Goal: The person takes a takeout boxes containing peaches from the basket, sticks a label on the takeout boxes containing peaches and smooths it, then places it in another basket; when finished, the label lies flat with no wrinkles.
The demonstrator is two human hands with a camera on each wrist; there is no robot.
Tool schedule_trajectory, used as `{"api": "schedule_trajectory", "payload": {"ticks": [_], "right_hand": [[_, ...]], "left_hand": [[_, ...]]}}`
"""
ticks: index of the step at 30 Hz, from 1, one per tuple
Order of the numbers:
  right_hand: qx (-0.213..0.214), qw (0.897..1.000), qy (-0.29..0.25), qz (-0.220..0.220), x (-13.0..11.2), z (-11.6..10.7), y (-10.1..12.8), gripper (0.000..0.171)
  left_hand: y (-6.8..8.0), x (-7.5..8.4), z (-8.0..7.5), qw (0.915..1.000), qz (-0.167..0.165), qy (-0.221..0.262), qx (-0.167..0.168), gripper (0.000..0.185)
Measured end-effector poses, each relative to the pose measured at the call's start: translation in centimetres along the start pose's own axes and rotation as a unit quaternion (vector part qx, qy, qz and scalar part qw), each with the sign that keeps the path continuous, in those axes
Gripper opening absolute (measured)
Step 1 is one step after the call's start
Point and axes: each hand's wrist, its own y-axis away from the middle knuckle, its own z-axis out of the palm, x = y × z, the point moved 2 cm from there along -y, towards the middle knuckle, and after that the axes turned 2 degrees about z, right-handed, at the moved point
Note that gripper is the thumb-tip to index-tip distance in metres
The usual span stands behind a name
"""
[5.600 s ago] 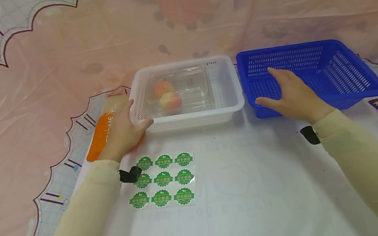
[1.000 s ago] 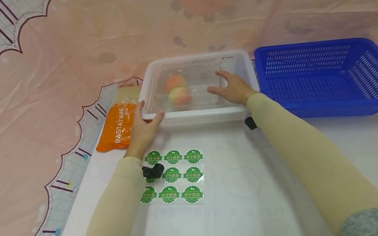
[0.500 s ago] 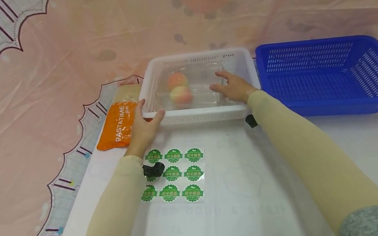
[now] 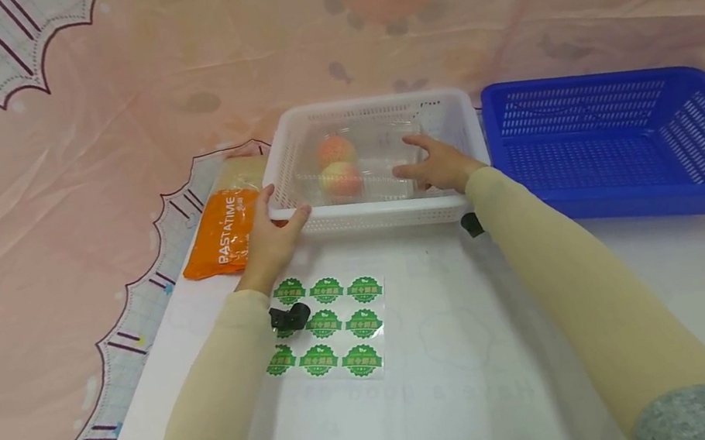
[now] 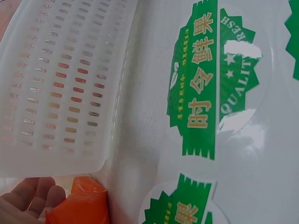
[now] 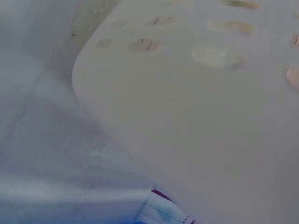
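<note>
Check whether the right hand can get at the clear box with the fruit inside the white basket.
Probably yes: the right hand is already inside the open-topped white basket, at the clear box, nothing between.

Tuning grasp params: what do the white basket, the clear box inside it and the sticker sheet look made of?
White basket: likely moulded plastic, matt, slotted walls. Clear box: apparently thin transparent plastic; the fruit shows through. Sticker sheet: glossy film or coated paper; glare patches in the left wrist view.
</note>
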Motion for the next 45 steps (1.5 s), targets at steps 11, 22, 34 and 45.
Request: {"api": "schedule_trajectory", "payload": {"ticks": [11, 22, 34, 45], "right_hand": [[-0.008, 1.0, -0.006, -0.002, -0.19, 0.07, 0.26, 0.086], [-0.011, 1.0, -0.02, -0.007, 0.16, 0.21, 0.33, 0.085], [0.002, 0.992, -0.115, -0.042, 0.13, 0.11, 0.1, 0.078], [0.015, 0.981, -0.188, -0.048, -0.03, -0.06, 0.01, 0.066]], "left_hand": [[0.22, 0.19, -0.19, 1.0, 0.001, 0.002, -0.002, 0.084], [0.41, 0.09, -0.03, 1.0, -0.004, 0.005, -0.005, 0.089], [0.07, -0.19, -0.03, 1.0, 0.001, 0.005, -0.005, 0.087], [-0.1, -0.19, 0.05, 0.9999, -0.001, 0.008, -0.01, 0.085]]}}
